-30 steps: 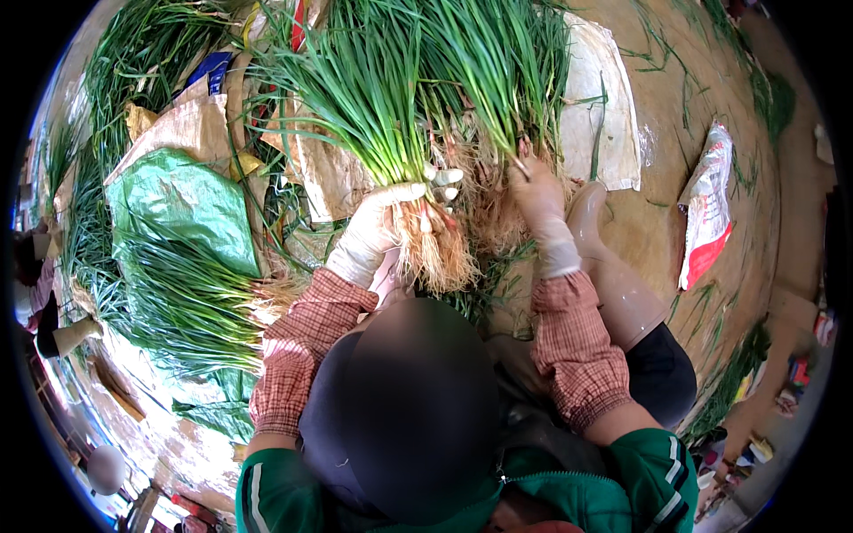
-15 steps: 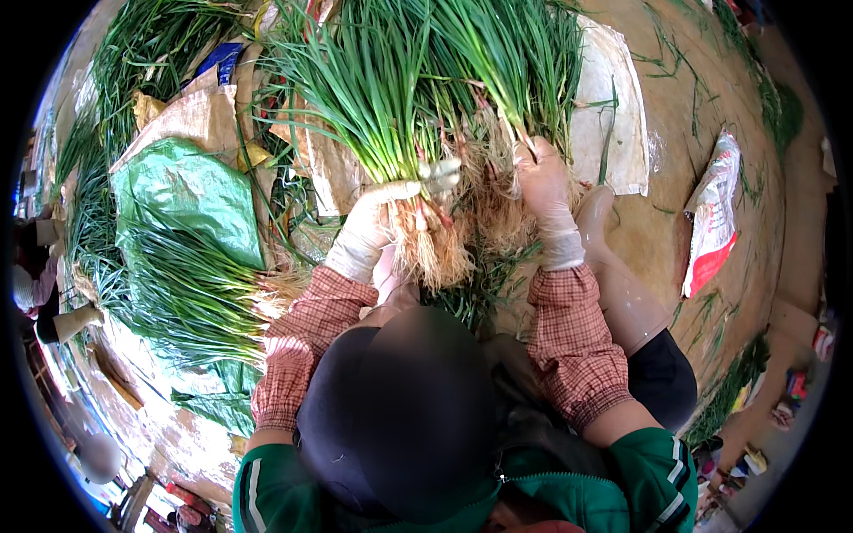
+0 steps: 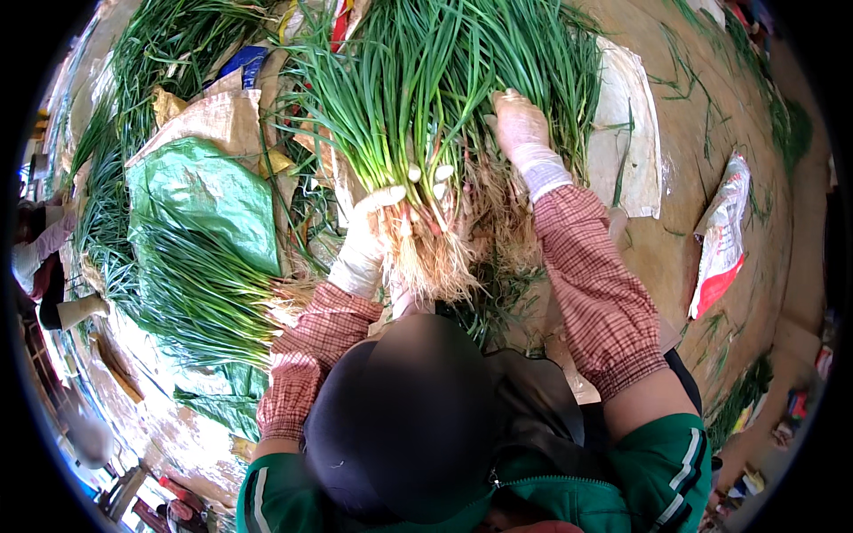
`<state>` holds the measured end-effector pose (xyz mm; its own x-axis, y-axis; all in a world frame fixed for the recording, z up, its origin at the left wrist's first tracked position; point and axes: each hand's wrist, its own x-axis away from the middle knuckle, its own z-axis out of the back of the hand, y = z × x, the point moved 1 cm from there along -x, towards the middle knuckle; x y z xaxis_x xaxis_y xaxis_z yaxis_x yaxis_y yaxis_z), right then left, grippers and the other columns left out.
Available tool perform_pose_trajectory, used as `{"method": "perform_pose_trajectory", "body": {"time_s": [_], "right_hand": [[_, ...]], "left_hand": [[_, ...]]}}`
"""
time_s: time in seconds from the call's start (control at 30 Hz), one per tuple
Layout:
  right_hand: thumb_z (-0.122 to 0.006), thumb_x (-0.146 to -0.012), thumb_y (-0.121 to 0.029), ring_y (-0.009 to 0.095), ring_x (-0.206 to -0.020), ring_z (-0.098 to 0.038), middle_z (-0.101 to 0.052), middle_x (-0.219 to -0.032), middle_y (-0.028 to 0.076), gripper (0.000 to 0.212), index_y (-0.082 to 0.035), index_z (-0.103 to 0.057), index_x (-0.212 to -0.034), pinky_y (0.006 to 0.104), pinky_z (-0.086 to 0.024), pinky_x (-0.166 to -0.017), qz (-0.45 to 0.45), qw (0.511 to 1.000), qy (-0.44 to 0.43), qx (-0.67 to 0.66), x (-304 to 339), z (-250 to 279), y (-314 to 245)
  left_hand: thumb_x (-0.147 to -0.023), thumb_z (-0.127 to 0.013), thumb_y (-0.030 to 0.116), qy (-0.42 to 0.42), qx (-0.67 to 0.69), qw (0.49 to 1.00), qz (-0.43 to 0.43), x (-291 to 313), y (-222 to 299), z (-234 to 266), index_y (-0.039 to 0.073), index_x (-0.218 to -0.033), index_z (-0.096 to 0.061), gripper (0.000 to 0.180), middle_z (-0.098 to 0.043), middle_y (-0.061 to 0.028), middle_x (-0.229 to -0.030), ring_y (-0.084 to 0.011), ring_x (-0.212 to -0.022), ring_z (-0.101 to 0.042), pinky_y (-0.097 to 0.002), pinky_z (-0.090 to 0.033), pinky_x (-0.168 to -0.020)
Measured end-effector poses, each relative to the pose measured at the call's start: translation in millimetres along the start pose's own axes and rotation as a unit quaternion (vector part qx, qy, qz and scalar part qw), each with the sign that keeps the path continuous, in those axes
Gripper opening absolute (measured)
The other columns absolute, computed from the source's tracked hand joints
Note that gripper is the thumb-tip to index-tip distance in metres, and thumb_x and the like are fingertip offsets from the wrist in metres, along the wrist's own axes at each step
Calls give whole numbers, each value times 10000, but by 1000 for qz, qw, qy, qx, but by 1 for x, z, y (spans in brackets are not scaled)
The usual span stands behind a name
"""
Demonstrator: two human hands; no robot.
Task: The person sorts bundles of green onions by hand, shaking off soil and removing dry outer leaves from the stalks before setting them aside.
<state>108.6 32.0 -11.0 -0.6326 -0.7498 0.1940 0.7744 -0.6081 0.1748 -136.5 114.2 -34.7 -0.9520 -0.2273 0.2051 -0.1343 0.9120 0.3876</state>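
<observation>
My left hand (image 3: pixel 362 249), in a pale glove, is wrapped round a thick bunch of spring onions (image 3: pixel 378 107). Their green leaves fan out away from me, and the stringy roots (image 3: pixel 431 266) hang toward my body. Pale gloved fingertips show across the stems. To the right, my gloved right hand (image 3: pixel 520 129) is curled in against the leaves of a further pile of spring onions (image 3: pixel 555 80). What lies between its fingers is hidden. Brown roots of that pile (image 3: pixel 506 213) show below the hand.
At my left, another spring onion bundle (image 3: pixel 204 284) lies by a green plastic sheet (image 3: pixel 204 186). More greens (image 3: pixel 169 44) are heaped at the far left. A white sack (image 3: pixel 629 133) lies under the pile's right side, and a red-and-white bag (image 3: pixel 721 235) rests farther right.
My right hand has moved away from me and slightly left, from the stem ends up to the leaves. My left hand keeps its hold, and the bunch looks fuller.
</observation>
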Motion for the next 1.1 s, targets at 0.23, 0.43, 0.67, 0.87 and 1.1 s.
{"method": "perform_pose_trajectory", "body": {"time_s": [0.23, 0.43, 0.67, 0.87, 1.1], "right_hand": [[-479, -971, -305, 184, -667, -600, -631, -833, 77, 315, -33, -566, -1105, 343, -520, -660, -150, 912, -144, -355, 59, 6, -24], [-453, -968, -304, 216, -735, -649, -650, -908, 165, 320, -43, -575, -1108, 411, -513, -672, -57, 978, 1, -199, 74, -25, -16], [-470, -979, -299, 124, -757, -613, -621, -1163, 161, 410, -2, -486, -1260, 262, -510, -613, -116, 649, -111, -744, 113, 10, -49], [-442, -996, -230, 216, -986, -630, -617, -1129, 172, 372, 79, -478, -1200, 335, -521, -863, -117, 619, -40, -776, 112, -8, -51], [-386, -1003, -140, 290, -983, -638, -602, -1101, 253, 283, 91, -481, -1136, 360, -533, -867, -143, 437, -44, -887, 126, -8, -36]], "left_hand": [[-815, -576, 113, 11, 10, 1000, -11, 20, 17, -20, 2, -1119, -543, 326, -550, -264, -1231, -372, -1069, -594, -479, -515, -897], [-836, -542, 95, 13, 13, 1000, 25, 22, 13, -16, -14, -1184, -511, 366, -487, -253, -1321, -352, -1158, -552, -448, -511, -924], [-815, -560, 72, 68, 45, 991, 102, 25, -5, -12, -49, -1204, -470, 417, -490, -277, -1299, -352, -1099, -584, -303, -613, -634], [-835, -561, 86, 48, 42, 986, 155, 25, -17, 13, -35, -1248, -472, 440, -532, -294, -1232, -424, -1091, -570, -498, -525, -882], [-805, -569, 122, 15, 96, 994, 58, 26, -20, -16, -3, -1223, -490, 444, -325, -281, -1436, -431, -1290, -398, -538, -349, -1065]]}}
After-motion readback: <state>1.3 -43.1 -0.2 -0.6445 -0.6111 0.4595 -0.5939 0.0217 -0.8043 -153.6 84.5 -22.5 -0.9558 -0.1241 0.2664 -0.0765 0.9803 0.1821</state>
